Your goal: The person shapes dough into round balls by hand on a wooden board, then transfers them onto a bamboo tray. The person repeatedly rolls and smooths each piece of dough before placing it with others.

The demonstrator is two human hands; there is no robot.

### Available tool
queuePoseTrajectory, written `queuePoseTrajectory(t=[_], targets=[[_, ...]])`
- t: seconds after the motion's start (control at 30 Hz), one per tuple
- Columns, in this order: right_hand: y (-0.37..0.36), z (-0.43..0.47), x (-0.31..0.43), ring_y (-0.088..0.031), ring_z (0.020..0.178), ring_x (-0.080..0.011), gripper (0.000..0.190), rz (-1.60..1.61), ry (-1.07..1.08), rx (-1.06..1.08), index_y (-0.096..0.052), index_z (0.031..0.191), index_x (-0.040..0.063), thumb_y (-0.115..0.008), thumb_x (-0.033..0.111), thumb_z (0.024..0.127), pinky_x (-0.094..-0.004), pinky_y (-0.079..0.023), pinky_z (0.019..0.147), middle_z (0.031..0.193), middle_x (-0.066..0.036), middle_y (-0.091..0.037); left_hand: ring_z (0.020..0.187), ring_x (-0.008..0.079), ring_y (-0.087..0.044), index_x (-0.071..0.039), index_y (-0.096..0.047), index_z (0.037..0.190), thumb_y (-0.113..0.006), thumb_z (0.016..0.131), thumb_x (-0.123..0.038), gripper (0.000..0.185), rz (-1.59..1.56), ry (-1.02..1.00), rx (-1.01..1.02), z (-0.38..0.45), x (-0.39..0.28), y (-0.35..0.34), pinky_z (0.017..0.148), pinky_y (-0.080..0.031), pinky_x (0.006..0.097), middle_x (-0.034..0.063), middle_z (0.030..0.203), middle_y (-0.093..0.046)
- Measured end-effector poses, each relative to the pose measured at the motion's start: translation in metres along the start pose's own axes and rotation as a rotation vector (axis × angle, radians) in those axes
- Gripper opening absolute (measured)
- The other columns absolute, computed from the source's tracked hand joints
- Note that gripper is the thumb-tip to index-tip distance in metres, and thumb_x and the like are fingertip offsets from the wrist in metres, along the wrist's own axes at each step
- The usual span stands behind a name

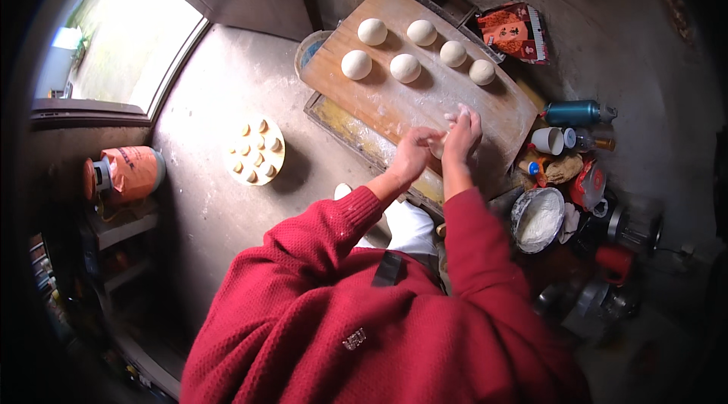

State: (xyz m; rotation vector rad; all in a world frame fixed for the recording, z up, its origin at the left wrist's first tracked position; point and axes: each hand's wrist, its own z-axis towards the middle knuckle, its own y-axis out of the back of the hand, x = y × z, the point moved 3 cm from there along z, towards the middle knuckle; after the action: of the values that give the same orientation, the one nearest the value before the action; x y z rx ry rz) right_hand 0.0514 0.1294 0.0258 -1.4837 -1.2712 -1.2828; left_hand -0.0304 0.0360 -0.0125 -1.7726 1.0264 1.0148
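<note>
A small piece of dough [437,147] sits between my two hands, above the near edge of a floured wooden board [392,105]. My left hand [415,152] pinches it from the left with the fingertips. My right hand [462,139], white with flour at the fingers, cups it from the right and hides part of it. Toward the far side of the board rest several smooth, round dough balls [405,68] in two rough rows. The two at the right, including the end ball [482,72], look smaller than the rest.
To the right stand a metal bowl of flour [537,221], a white cup [547,141] and a teal bottle [571,112]. A red food packet [512,33] lies beyond the board. Leftward are a round tray [277,169] holding several pale pieces, a gas cylinder [133,174] and a doorway.
</note>
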Motion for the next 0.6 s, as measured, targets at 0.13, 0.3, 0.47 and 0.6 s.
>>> queuePoseTrajectory(t=[0.13, 0.3, 0.47, 0.6], targets=[[0.001, -0.007, -0.052, -0.066, 0.091, -0.0361, 0.035, -0.76, 0.519, -0.036, -0.062, 0.122, 0.007, -0.046, 0.018, 0.094, -0.0476, -0.05, 0.08, 0.099, -0.023, -0.069, 0.126, 0.0265, -0.056, 0.001, -0.048, 0.142, -0.045, 0.079, 0.017, 0.065, -0.128, 0.003, -0.037, -0.022, -0.005, -0.004, 0.1, -0.05, 0.0351, 0.0134, 0.139, -0.053], [-0.05, 0.02, -0.001, -0.068, 0.087, -0.0438, 0.024, -1.074, 0.252, 0.028, -0.062, 0.109, 0.009, -0.048, 0.023, 0.095, -0.0548, -0.051, 0.076, 0.093, -0.026, -0.07, 0.097, 0.027, -0.064, -0.001, -0.023, 0.156, -0.044, 0.077, 0.017, 0.084, -0.351, 0.267, -0.05, -0.007, -0.033, 0.007, 0.083, -0.054, 0.0334, 0.0165, 0.122, -0.06], [0.003, 0.02, 0.002, -0.052, 0.068, -0.0111, 0.026, 0.016, -0.245, 0.112, -0.066, 0.11, 0.005, -0.052, 0.024, 0.1, -0.0277, -0.047, 0.063, 0.079, -0.003, -0.066, 0.102, 0.0235, -0.065, 0.002, -0.063, 0.129, -0.048, 0.078, 0.016, 0.055, -0.001, 0.046, -0.011, 0.002, -0.042, -0.002, 0.09, -0.052, 0.0298, 0.0141, 0.121, -0.061], [0.024, 0.007, -0.066, -0.055, 0.075, -0.0145, 0.028, -0.136, 0.123, 0.049, -0.064, 0.113, 0.002, -0.048, 0.02, 0.099, -0.0323, -0.049, 0.064, 0.085, -0.008, -0.064, 0.113, 0.0223, -0.062, -0.002, -0.068, 0.116, -0.055, 0.076, 0.015, 0.045, 0.177, -0.073, -0.075, -0.018, -0.011, -0.015, 0.096, -0.05, 0.0313, 0.0095, 0.131, -0.057]])
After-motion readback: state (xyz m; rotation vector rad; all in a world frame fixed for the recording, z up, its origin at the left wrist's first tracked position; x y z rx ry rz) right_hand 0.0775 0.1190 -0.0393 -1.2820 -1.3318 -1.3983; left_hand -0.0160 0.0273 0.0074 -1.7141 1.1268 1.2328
